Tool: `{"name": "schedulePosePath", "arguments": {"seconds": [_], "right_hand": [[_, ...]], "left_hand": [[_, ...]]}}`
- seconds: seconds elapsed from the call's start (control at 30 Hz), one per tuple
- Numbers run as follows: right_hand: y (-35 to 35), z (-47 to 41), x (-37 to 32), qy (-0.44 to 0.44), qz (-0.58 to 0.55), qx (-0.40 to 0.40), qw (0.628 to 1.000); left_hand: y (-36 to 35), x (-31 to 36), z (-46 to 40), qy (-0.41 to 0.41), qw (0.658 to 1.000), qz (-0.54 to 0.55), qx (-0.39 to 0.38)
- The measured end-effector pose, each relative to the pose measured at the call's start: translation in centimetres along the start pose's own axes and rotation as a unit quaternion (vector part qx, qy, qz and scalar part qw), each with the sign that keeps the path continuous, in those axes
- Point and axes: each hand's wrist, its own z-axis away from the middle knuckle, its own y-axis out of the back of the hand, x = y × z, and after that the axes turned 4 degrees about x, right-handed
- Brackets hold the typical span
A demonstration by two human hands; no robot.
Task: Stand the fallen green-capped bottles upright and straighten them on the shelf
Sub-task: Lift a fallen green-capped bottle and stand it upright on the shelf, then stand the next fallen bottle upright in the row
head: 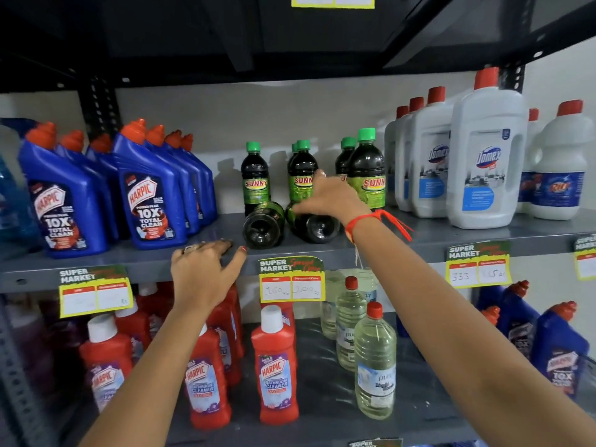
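Two dark green-capped Sunny bottles lie fallen on the grey shelf, bases toward me: the left one and the right one. Several more stand upright behind them, such as one at the left and one at the right. My right hand reaches over the right fallen bottle, its fingers draped on the bottle's top; a firm grip cannot be seen. My left hand rests flat on the shelf's front edge, left of the fallen bottles, holding nothing.
Blue Harpic bottles crowd the shelf's left, white Domex bottles its right. Price tags hang on the front edge. The lower shelf holds red Harpic cleaners and clear bottles. Another shelf sits close overhead.
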Motion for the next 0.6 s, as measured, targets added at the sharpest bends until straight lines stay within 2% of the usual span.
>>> {"name": "schedulePosePath", "arguments": {"seconds": [0.1, 0.2, 0.47, 0.6], "right_hand": [[-0.4, -1.1, -0.8, -0.044, 0.09, -0.09, 0.991], [-0.7, -1.7, -1.2, -0.072, 0.124, -0.119, 0.983], [-1.0, -1.3, -0.7, -0.098, 0.058, -0.031, 0.993], [-0.1, -1.3, -0.1, -0.093, -0.06, 0.062, 0.992]], "left_hand": [[0.1, -0.2, 0.0, -0.003, 1.0, 0.004, -0.006], [-0.1, -0.3, 0.0, -0.004, 1.0, 0.006, -0.005], [0.0, -0.2, 0.0, -0.008, 1.0, 0.007, -0.005], [-0.1, -0.3, -0.1, -0.006, 1.0, 0.009, -0.005]]}}
